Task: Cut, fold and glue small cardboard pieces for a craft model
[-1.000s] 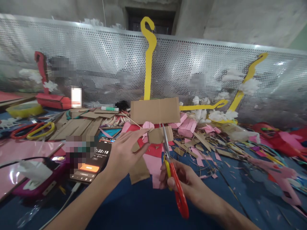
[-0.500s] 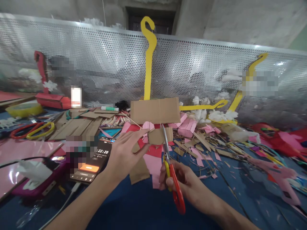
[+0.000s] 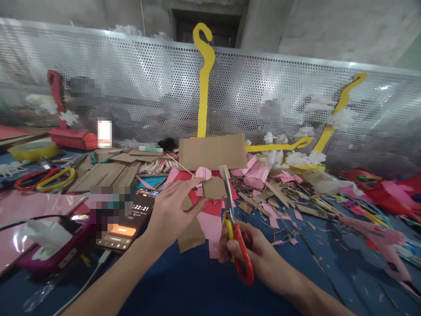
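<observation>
Between the fingertips and thumb of my left hand (image 3: 173, 210) is a small rounded piece of brown cardboard (image 3: 214, 188). My right hand (image 3: 245, 245) is closed round the red and yellow handles of a pair of scissors (image 3: 229, 204). The blades point up and away, beside the right edge of the cardboard piece. Under and behind it lie pink paper (image 3: 208, 221) and red paper. A larger cardboard offcut (image 3: 191, 232) rests below my left hand. Farther back a cardboard box (image 3: 213, 151) stands in front of a yellow hook-topped strip (image 3: 205, 87).
A phone showing a timer (image 3: 131, 219) and a purple power strip (image 3: 52, 250) lie at left, near more scissors (image 3: 55, 177) and yellow tape (image 3: 33, 151). Paper and cardboard scraps (image 3: 263, 206) litter the right side, by a pink glue gun (image 3: 378, 241). A perforated metal panel (image 3: 141, 87) bounds the back.
The strip at the right of the cardboard piece has come off, leaving it smaller and rounder. The scissor blades have closed. My left hand has hardly moved.
</observation>
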A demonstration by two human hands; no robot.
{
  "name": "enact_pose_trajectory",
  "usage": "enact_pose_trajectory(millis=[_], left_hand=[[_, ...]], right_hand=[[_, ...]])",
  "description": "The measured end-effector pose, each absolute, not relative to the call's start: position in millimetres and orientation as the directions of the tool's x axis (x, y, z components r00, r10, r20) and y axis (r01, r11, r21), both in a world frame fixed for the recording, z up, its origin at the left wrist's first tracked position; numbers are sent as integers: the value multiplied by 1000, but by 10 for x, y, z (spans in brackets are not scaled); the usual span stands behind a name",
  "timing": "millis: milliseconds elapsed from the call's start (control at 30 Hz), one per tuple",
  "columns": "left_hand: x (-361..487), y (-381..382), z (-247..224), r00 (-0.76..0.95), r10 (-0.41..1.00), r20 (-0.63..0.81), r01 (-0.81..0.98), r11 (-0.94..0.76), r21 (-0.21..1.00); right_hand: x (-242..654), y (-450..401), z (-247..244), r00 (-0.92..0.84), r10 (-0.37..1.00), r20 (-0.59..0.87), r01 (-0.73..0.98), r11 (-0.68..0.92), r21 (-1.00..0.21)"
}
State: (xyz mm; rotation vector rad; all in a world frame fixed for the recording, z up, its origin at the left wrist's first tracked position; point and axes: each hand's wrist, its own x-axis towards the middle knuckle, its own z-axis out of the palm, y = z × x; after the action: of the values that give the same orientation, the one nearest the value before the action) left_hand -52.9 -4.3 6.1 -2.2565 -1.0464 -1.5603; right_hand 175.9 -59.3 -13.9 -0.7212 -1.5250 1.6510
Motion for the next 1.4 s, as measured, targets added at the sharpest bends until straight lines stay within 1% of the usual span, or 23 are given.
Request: enact_pose_trajectory(millis=[100,300,400,533,700,767,933,1033,1200,1300,1400], left_hand=[[-519,-36,66,182,456,871,635,-731,250],[-508,-31,59,151,494,856,641,-708,296],[-509,-41,52,128,522,843,650,-686,326],[-489,-47,34,102,525,845,668,-666,333],[-462,-69,29,115,509,853,675,-670,309],[-464,-80,37,128,517,846,677,-669,306],[-466,-91,51,155,494,855,707,-661,254],[-459,-92,50,179,474,862,704,-674,224],[-463,-101,56,168,484,859,721,-654,227],[-465,-106,60,185,459,869,729,-657,192],[-457,-105,59,223,419,880,733,-668,132]], right_hand=[[1759,-582,-154,-542,835,97,-169,4,-986],[1770,-543,-212,-429,896,110,-167,41,-985],[1803,-556,-228,-421,900,110,-168,41,-985],[1854,-603,-215,-432,898,90,-114,44,-992],[1838,-613,-175,-400,911,101,-73,78,-994],[1818,-607,-169,-418,902,103,-63,85,-994],[1791,-619,-196,-510,855,91,-151,15,-988],[1784,-629,-195,-514,853,84,-172,-7,-985],[1768,-633,-170,-505,860,70,-166,-17,-986],[1763,-632,-171,-512,857,59,-156,-26,-987],[1763,-629,-169,-526,848,67,-155,-18,-988]])
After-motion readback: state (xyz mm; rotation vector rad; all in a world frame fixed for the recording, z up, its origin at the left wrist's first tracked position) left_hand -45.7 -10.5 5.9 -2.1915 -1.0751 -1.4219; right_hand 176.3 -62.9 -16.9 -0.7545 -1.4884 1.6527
